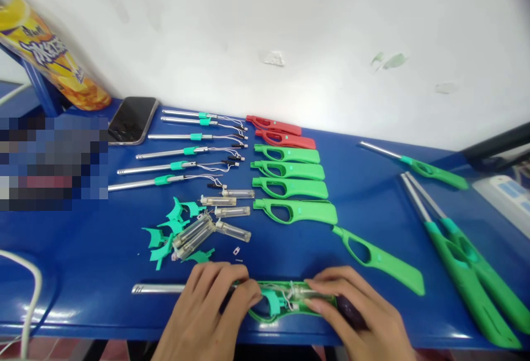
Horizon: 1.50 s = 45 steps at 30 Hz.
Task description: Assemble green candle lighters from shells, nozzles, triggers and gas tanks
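Note:
At the front edge lies an opened green long-neck lighter shell (260,316), its inner parts exposed. My left hand (209,308) is closed over its neck end, where the metal tube (159,289) sticks out leftward. A teal trigger (273,301) sits inside the shell beside thin white wires. My right hand (364,311) pinches the shell's other end between thumb and fingers, around a clear fuel tank (305,293). Something dark (350,312) shows beneath the right palm; its kind is unclear. Just beyond this hand lies a green shell half (389,264).
Metal tubes with wires (178,137), red shells (285,139) and green shells (298,212) lie in rows. Loose fuel tanks (233,231) and teal triggers (161,250) are nearer. Assembled lighters (476,278), a phone (133,121), a snack bag (53,52) and a power strip (507,198) flank them.

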Available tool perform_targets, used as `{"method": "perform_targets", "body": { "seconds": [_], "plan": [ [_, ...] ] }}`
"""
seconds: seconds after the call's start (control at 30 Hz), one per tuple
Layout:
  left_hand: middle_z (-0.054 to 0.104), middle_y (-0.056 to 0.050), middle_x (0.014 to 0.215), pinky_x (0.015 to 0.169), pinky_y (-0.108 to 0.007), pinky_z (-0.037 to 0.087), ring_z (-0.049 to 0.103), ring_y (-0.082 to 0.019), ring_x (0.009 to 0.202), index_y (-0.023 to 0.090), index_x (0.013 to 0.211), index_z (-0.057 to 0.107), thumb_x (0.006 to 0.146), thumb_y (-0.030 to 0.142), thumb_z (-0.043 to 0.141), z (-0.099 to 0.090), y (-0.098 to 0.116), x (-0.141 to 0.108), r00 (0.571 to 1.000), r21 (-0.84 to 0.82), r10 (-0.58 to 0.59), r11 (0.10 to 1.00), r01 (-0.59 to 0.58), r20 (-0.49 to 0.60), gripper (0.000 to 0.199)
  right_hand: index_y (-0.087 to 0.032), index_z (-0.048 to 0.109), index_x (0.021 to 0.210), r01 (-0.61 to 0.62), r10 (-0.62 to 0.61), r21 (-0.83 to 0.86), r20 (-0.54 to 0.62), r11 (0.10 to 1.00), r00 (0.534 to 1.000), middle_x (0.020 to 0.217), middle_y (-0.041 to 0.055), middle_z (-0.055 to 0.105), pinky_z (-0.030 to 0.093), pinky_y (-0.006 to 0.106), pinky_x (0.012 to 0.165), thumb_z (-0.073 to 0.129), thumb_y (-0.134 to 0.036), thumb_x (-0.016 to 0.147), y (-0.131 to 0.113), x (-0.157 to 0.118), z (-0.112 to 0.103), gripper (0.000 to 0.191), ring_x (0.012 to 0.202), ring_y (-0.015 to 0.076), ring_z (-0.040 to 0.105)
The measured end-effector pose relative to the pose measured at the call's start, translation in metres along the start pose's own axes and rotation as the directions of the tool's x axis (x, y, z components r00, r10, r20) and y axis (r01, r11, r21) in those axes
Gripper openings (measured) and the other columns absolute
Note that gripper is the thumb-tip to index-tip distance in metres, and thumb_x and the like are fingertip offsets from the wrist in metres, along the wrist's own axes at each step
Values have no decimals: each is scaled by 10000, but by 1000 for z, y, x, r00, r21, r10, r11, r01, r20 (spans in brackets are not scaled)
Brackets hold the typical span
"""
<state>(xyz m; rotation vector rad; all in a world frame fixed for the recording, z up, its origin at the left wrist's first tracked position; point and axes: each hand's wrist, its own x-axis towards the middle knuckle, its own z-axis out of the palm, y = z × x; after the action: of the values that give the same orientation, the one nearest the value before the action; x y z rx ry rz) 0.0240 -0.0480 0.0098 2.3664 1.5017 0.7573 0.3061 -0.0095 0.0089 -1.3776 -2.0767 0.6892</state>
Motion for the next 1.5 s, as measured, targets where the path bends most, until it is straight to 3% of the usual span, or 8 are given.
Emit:
{"method": "perform_targets", "body": {
  "seconds": [0.2,0.37,0.6,0.9,1.03,1.3,1.5],
  "plan": [
    [689,-34,1093,968,-347,434,564,-189,1072,200,1121,676,1044,23,577,-8,-5,0,992,52,18,999,-11,-122,216,-332,775,1025,26,-26,-29,-2,999,1000,1016,-48,786,592,93,800,732,-415,1022,0,0,0,93,842,103,811],
    [635,-53,1096,997,-368,419,543,-214,1093,191,1158,648,1074,119,592,-23,-23,3,984,167,-6,985,37,-180,124,-332,773,1021,44,-45,-50,-16,998,999,1007,-50,788,591,88,799,736,-414,1018,0,-1,0,90,831,101,813],
    [666,-48,1129,1028,-398,395,534,-231,1132,191,1187,645,1066,91,573,-18,-25,3,997,153,-3,988,15,-76,173,-328,772,1018,36,-37,-42,-17,998,999,1008,-43,786,594,95,789,735,-416,1018,-1,0,2,96,829,104,812],
    [711,-49,1107,991,-471,424,577,-272,1074,174,1142,701,1044,52,514,-24,-21,10,997,353,68,932,-77,38,243,-314,791,990,22,-23,-36,-23,999,999,999,-28,797,605,112,768,736,-416,1014,-1,1,2,118,812,120,813],
    [725,-34,1062,935,-456,458,598,-256,988,212,1055,724,1058,71,433,-27,-21,19,995,342,59,936,-85,85,324,-306,804,975,-9,9,-21,-23,1000,1000,1002,-7,801,611,131,769,728,-438,1016,-1,1,2,157,820,135,812],
    [725,-62,884,727,-456,487,621,-282,813,200,920,729,1076,93,324,-27,-16,39,994,336,11,941,-47,107,447,-303,811,971,-80,80,8,-48,997,996,1017,11,792,611,154,787,724,-473,1014,-6,-4,4,195,841,152,806],
    [715,-74,897,749,-487,525,640,-296,838,189,934,704,1071,89,339,-28,-17,41,993,333,-24,943,-16,115,403,-311,806,994,7,-8,-24,-15,1000,1000,1013,-13,801,608,120,783,737,-428,1010,-1,-1,2,137,833,133,816]
  ]
}}
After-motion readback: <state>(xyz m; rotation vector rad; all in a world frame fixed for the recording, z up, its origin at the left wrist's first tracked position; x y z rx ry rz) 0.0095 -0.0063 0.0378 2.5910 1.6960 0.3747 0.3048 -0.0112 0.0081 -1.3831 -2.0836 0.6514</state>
